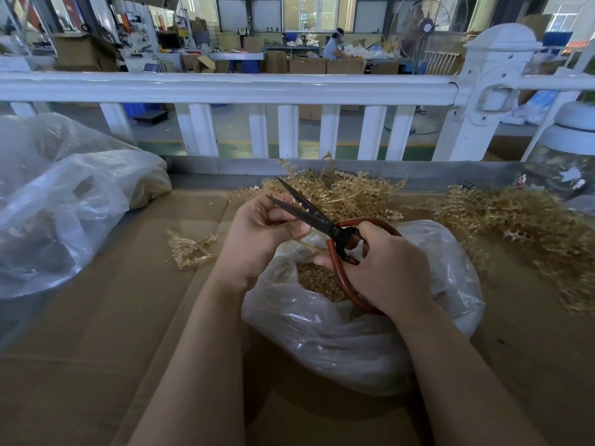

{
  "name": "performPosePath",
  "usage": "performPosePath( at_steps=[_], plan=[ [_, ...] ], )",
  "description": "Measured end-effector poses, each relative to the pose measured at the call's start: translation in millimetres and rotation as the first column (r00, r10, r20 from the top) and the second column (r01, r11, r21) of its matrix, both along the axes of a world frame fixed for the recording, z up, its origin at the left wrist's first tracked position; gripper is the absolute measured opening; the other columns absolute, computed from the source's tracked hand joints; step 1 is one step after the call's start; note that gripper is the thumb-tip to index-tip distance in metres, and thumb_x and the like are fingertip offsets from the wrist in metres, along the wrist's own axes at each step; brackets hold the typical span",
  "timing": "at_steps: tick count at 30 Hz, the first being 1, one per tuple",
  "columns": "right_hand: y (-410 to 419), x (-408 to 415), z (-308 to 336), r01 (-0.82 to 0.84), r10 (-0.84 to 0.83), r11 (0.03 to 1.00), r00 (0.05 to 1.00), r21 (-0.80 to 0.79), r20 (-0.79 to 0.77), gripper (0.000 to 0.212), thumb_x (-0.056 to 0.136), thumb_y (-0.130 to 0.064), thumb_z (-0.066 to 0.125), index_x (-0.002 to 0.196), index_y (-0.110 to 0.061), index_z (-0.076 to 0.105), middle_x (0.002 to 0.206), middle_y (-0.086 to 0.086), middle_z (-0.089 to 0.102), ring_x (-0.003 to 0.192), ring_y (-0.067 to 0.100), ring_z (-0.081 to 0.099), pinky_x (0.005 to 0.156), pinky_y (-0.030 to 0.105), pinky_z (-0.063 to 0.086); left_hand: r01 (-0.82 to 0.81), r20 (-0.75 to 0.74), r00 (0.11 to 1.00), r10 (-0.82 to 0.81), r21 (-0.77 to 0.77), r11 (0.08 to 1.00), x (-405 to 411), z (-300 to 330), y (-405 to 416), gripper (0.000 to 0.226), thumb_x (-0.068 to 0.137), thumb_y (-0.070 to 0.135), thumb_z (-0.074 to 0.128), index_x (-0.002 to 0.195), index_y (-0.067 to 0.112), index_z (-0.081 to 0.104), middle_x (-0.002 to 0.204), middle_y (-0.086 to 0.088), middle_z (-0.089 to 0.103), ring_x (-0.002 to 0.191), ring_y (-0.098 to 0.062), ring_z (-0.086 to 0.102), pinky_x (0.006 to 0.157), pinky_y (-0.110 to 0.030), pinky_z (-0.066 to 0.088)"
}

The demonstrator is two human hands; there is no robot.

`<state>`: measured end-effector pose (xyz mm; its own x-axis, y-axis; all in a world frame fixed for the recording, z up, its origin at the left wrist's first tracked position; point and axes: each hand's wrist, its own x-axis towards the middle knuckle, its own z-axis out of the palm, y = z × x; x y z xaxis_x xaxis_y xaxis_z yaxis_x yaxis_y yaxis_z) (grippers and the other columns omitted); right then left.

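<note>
A: You're mid-trim. Your left hand [257, 239] pinches the amber sprue [309, 246] just above the clear bag [354, 342] on the desk [112, 317]. Your right hand [386, 268] grips the scissors [318, 220], blades apart.

B: Next, I'd say, close them squarely on the stem so the pieces drop in. The sprue looks thin, translucent and studded with nubs.

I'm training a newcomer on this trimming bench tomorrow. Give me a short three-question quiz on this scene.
1. True or false: the blades of the scissors stand open.
2. Which hand grips the red scissor handles? A) left B) right
3. Fill in: the clear bag under the hands holds small ____ cut pieces.

Key
1. True.
2. B: the right hand grips them, while the left hand pinches an amber plastic sprig at the blades.
3. Amber.
</note>
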<state>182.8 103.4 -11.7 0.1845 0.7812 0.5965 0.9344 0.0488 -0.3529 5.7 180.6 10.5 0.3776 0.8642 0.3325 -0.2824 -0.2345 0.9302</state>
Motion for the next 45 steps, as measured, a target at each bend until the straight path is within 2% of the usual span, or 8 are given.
performPosePath(
  at_steps=[3, 7, 15, 20, 28, 35, 40, 45],
  plan=[
    [-0.7, 0.3, -0.3, -0.005, 0.005, 1.0, 1.0, 0.002, -0.011, 0.063, 0.072, -0.086, 0.049, 0.083, -0.026, 0.065, 0.067, -0.021, 0.052, 0.058, -0.002, 0.045, 0.051, 0.013, 0.034, 0.007, 0.005, 1.0, -0.007, 0.001, 1.0, -0.1, -0.8, 0.7, 0.032, 0.072, -0.002, 0.076, 0.101, -0.005, 0.063, 0.086, -0.015, 0.074, 0.08, -0.025, 0.071, 0.08, -0.04, 0.058],
    [-2.0, 0.3, 0.1, -0.009, 0.01, 1.0, 0.999, 0.025, -0.039, 0.059, 0.074, -0.083, 0.054, 0.079, -0.025, 0.064, 0.06, -0.023, 0.044, 0.054, -0.01, 0.041, 0.05, 0.008, 0.025, -0.008, -0.007, 1.0, 0.008, 0.045, 0.999, -0.2, -2.4, 1.6, 0.01, 0.086, -0.006, 0.061, 0.094, -0.002, 0.064, 0.073, -0.004, 0.072, 0.071, -0.016, 0.067, 0.076, -0.028, 0.054],
    [-0.2, 0.9, -1.4, -0.02, 0.021, 0.999, 0.999, 0.025, -0.048, 0.063, 0.072, -0.085, 0.05, 0.077, -0.023, 0.064, 0.064, -0.018, 0.056, 0.057, 0.0, 0.048, 0.051, 0.012, 0.034, -0.102, -0.03, 0.994, 0.105, 0.087, 0.991, 3.0, -0.4, -0.2, 0.011, 0.091, -0.013, 0.05, 0.093, -0.012, 0.061, 0.071, -0.006, 0.069, 0.065, -0.016, 0.065, 0.068, -0.024, 0.054],
    [-1.3, 0.3, -0.6, -0.023, 0.026, 0.999, 0.998, 0.045, -0.059, 0.064, 0.072, -0.086, 0.048, 0.079, -0.024, 0.065, 0.062, -0.02, 0.05, 0.053, -0.004, 0.042, 0.049, 0.011, 0.031, -0.126, -0.027, 0.991, 0.129, 0.099, 0.987, 3.8, -0.2, -1.1, 0.009, 0.09, -0.015, 0.052, 0.093, -0.018, 0.06, 0.072, -0.011, 0.068, 0.065, -0.019, 0.065, 0.068, -0.028, 0.054],
    [0.5, 0.1, -2.2, -0.037, 0.041, 0.998, 0.997, 0.058, -0.067, 0.068, 0.07, -0.088, 0.048, 0.074, -0.022, 0.064, 0.062, -0.019, 0.05, 0.055, 0.002, 0.047, 0.05, 0.012, 0.032, -0.083, -0.014, 0.996, 0.084, 0.072, 0.994, 5.7, 0.7, -2.2, 0.015, 0.091, -0.012, 0.052, 0.084, -0.003, 0.062, 0.069, -0.005, 0.068, 0.064, -0.017, 0.063, 0.068, -0.027, 0.053],
    [1.3, 1.6, -2.9, -0.05, 0.052, 0.998, 0.995, 0.029, -0.087, 0.06, 0.071, -0.083, 0.054, 0.074, -0.023, 0.062, 0.061, -0.019, 0.053, 0.055, -0.001, 0.048, 0.05, 0.011, 0.035, -0.044, 0.002, 0.999, 0.044, 0.044, 0.998, 6.8, 3.6, -5.1, 0.016, 0.092, -0.01, 0.051, 0.084, -0.001, 0.061, 0.069, -0.004, 0.069, 0.063, -0.015, 0.062, 0.065, -0.023, 0.052],
    [0.5, 2.4, -3.0, -0.035, 0.037, 0.999, 0.996, 0.028, -0.076, 0.06, 0.073, -0.083, 0.053, 0.078, -0.024, 0.065, 0.063, -0.018, 0.056, 0.057, 0.0, 0.049, 0.052, 0.009, 0.034, -0.055, -0.034, 0.998, 0.058, 0.091, 0.994, 8.7, 6.1, -8.8, 0.019, 0.094, -0.01, 0.049, 0.086, -0.001, 0.063, 0.071, -0.006, 0.069, 0.061, -0.013, 0.062, 0.063, -0.023, 0.053],
    [-0.2, 0.9, -0.9, -0.027, 0.029, 0.999, 0.996, 0.035, -0.08, 0.065, 0.073, -0.088, 0.044, 0.079, -0.026, 0.062, 0.06, -0.023, 0.046, 0.054, -0.003, 0.044, 0.051, 0.01, 0.03, -0.06, -0.078, 0.994, 0.071, 0.142, 0.988, 11.3, 6.9, -11.5, 0.019, 0.093, -0.013, 0.049, 0.09, -0.001, 0.064, 0.065, 0.001, 0.069, 0.059, -0.011, 0.064, 0.062, -0.021, 0.054]
  ],
)
